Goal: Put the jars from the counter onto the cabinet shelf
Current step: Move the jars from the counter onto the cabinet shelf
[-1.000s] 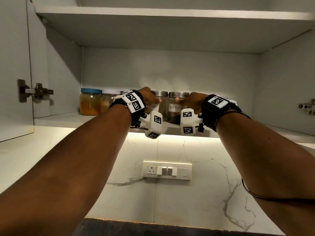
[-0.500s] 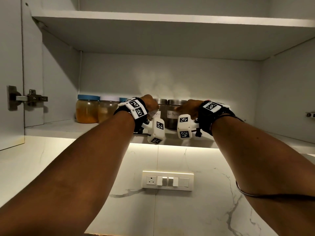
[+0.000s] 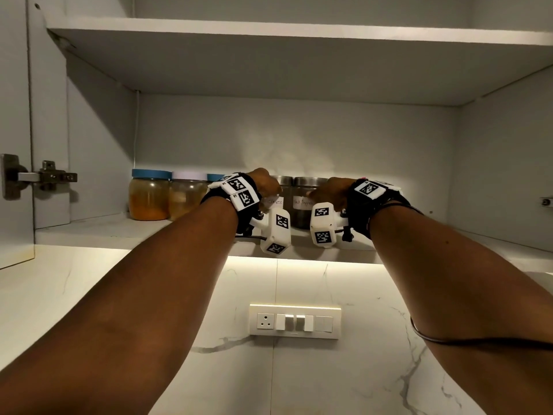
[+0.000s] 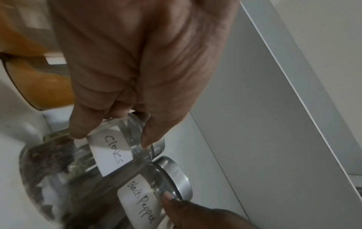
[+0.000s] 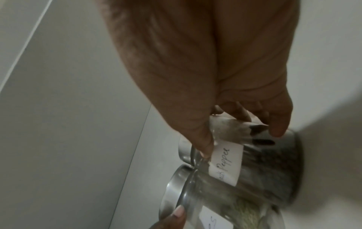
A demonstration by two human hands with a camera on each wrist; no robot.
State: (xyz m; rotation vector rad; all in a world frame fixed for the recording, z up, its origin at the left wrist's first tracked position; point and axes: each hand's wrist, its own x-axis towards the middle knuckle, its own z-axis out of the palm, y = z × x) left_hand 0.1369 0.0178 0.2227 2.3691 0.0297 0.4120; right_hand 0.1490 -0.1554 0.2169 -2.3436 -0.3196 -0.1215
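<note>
Two glass jars with steel lids stand side by side on the lower cabinet shelf (image 3: 119,232). My left hand (image 3: 269,190) grips the jar labelled Cloves (image 3: 285,190), with thumb and fingers curled round its glass below the lid. The label and dark cloves show on the Cloves jar (image 4: 109,156) under my left hand (image 4: 113,136). My right hand (image 3: 332,190) grips the Black Pepper jar (image 3: 305,211) the same way. Close up, my right hand (image 5: 240,139) holds the Black Pepper jar (image 5: 225,165). The two jars touch.
Left of the Cloves jar stand an orange-filled jar with a blue lid (image 3: 148,196), a pale-lidded jar (image 3: 185,196) and another blue lid (image 3: 215,177). Bare shelf lies right of the Black Pepper jar. An upper shelf (image 3: 299,28) is overhead, a door hinge (image 3: 45,175) at left, a switch plate (image 3: 294,322) below.
My view has tilted up a little, so the shelf sits lower in frame. Both hands stay on their jars in about the same place on the shelf.
</note>
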